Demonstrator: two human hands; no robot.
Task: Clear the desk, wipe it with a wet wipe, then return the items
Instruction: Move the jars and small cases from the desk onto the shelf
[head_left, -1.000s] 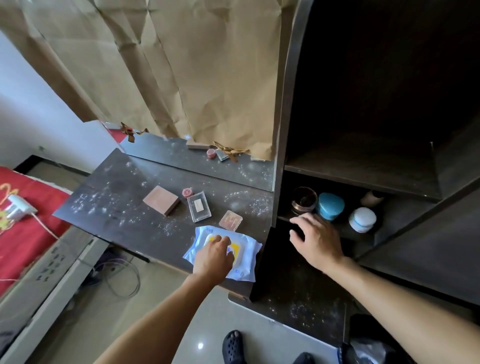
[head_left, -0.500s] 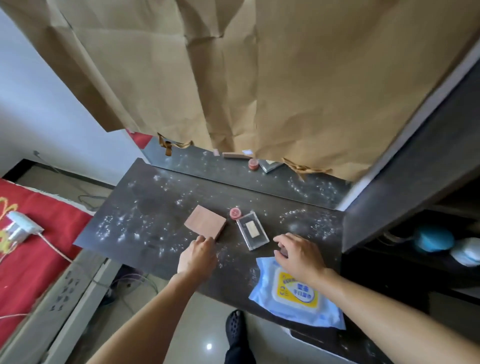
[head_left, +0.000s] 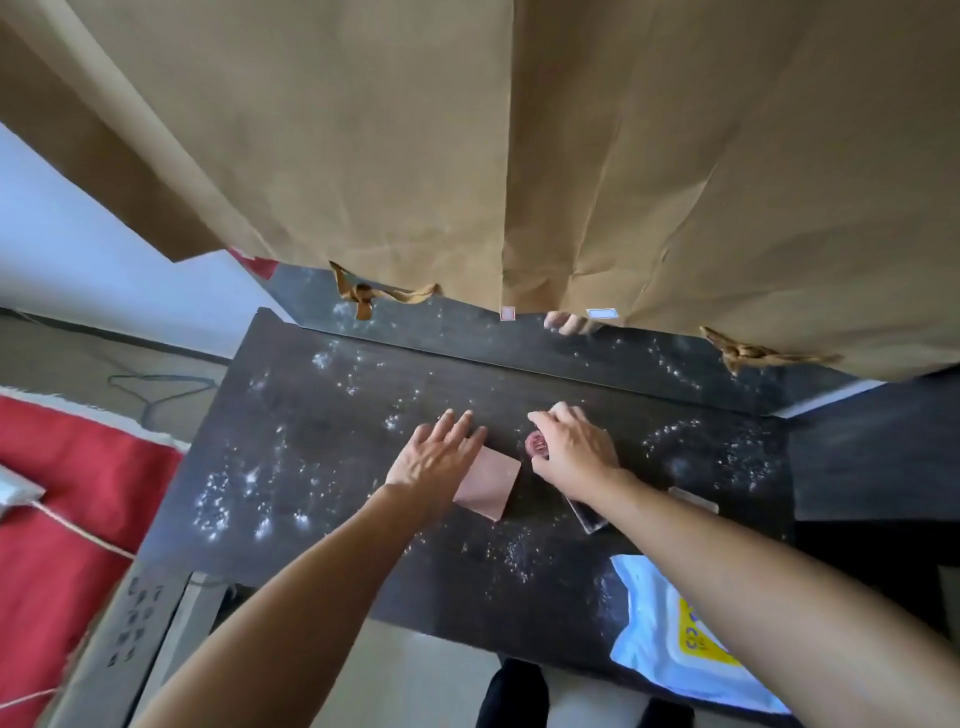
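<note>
Straight-fingered and flat, the left hand (head_left: 435, 460) rests on the far-left part of a pinkish-brown square pad (head_left: 491, 486) and grips nothing. We see the pad lying flat on the dark speckled table (head_left: 291, 467), turned so that one corner points toward the near edge. The right hand (head_left: 574, 452) is curled, thumb and forefinger closing round a small round red jar (head_left: 537, 444) just right of the pad. Under this wrist lies a clear rectangular case (head_left: 589, 514); only its near end shows, long axis running toward us. A blue-and-white wet wipe pack (head_left: 649, 639) with a yellow label sits at the table's near right corner, crossed by the right forearm and cut by the frame. Creased brown paper (head_left: 519, 156) hangs over the far edge. We cannot identify the thin pale strip (head_left: 693, 500) beside the forearm.
</note>
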